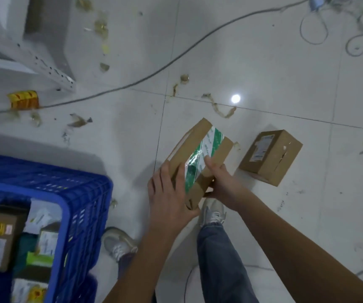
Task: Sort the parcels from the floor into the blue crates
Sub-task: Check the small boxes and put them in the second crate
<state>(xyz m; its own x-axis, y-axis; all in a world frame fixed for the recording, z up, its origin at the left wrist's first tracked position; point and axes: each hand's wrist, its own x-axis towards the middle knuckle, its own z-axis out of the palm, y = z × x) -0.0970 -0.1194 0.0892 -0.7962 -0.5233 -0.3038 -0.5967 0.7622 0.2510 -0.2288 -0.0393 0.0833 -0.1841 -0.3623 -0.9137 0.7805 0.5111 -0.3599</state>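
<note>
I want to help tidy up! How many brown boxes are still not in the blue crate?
2. The taped box is held in both hands, the left hand and the right hand. The plain box lies on the floor, right of it. Others may be out of view.

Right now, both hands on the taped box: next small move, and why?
Probably carry the green-taped cardboard box left to the blue crate. The left hand and right hand grip it off the floor, and the crate already holds parcels. The plain cardboard box can wait.

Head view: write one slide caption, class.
Both hands, left and right, hold a green-taped parcel beside the blue crate.
</note>
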